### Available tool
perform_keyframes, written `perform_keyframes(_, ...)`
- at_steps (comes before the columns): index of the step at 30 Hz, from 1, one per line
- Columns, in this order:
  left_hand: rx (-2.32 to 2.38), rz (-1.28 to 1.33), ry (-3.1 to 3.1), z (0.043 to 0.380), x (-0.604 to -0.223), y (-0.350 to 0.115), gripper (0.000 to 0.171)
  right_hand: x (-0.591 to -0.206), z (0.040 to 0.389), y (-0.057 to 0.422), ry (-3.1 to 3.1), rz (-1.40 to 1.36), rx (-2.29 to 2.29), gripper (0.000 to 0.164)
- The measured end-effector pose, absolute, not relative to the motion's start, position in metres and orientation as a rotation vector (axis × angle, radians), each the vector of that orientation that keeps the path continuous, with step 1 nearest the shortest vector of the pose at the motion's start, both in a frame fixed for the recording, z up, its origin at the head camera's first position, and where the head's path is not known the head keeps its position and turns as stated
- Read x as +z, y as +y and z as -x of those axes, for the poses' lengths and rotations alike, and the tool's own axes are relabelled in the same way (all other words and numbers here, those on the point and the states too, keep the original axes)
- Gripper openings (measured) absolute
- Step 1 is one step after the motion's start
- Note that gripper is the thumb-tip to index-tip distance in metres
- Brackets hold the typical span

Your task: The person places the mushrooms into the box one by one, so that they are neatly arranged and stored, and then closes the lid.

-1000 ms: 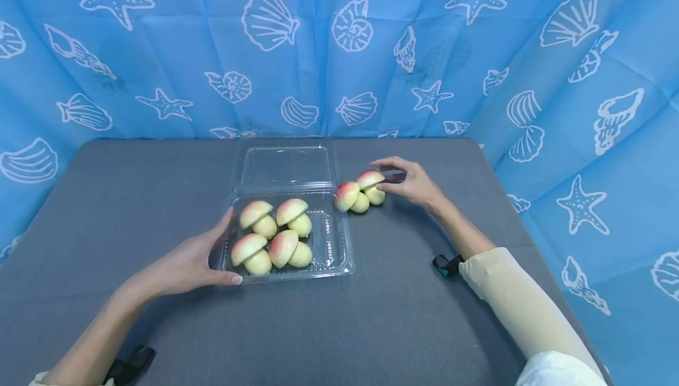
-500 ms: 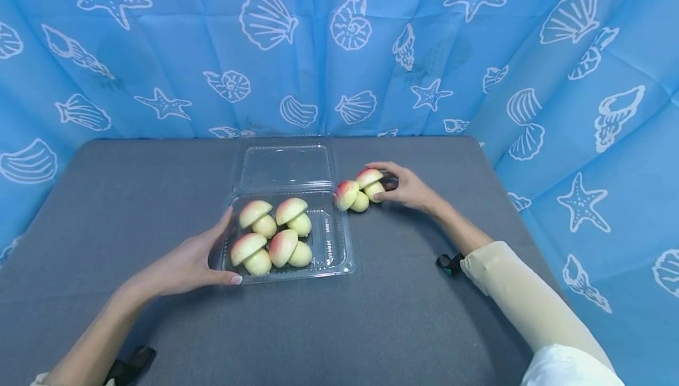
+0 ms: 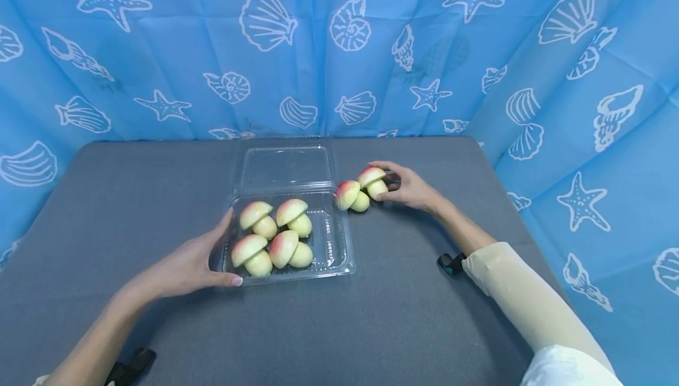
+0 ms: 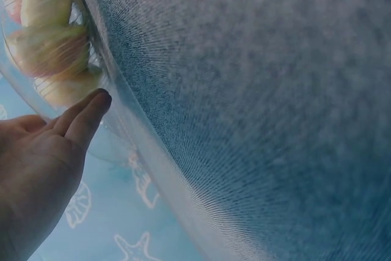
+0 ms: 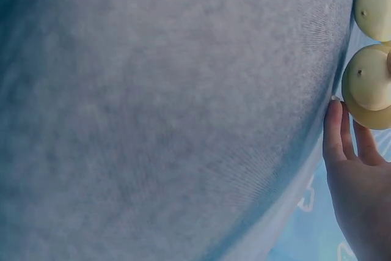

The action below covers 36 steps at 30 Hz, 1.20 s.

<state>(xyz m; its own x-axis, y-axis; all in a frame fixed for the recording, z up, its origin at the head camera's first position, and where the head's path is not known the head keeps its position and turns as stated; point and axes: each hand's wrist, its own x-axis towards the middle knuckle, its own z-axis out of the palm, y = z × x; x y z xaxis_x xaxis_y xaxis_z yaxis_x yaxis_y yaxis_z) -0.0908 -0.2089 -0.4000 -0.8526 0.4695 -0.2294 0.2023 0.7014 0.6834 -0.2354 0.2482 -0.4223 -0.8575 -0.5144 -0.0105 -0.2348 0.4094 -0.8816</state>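
Note:
In the head view, a clear plastic clamshell box (image 3: 330, 238) lies with its lid folded back. Several toy mushrooms (image 3: 287, 248) with pale yellow stems and red-tinged caps fill its left and middle. My left hand (image 3: 183, 268) rests along the box's left side, thumb at the front corner; its straight fingertips touch the clear wall in the left wrist view. To the right of the box, my right hand (image 3: 412, 189) pinches a toy mushroom (image 3: 377, 189), thumb at the stem and fingers behind the cap. Another toy mushroom (image 3: 347, 195) sits beside it, against the box's right edge.
The open lid (image 3: 286, 165) lies flat behind the box, near the table's back edge. A grey cloth covers the table (image 3: 339, 333). Blue curtains (image 3: 318, 73) with shell prints hang behind and on both sides.
My right hand has closed in on the rear toy mushroom from the right and taken hold of it. That mushroom has shifted slightly up and right. The left hand has stayed in place.

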Motion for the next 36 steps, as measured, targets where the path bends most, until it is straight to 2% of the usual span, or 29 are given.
perform_keyframes(13, 0.961, -0.524, 2.528, 0.090, -0.401, -0.209, 0.129, -0.409, 0.224, 0.257, 2.454, 0.604, -1.458, 0.073)
perform_keyframes(22, 0.970, -0.523, 2.518, 0.090, -0.399, -0.209, 0.129, -0.381, 0.204, 0.249, 2.491, 0.652, -1.511, 0.070)
perform_keyframes(36, 0.961, -0.539, 2.533, 0.089, -0.396, -0.208, 0.130, -0.392, 0.206, 0.246, 2.497, 0.837, -1.556, 0.072)
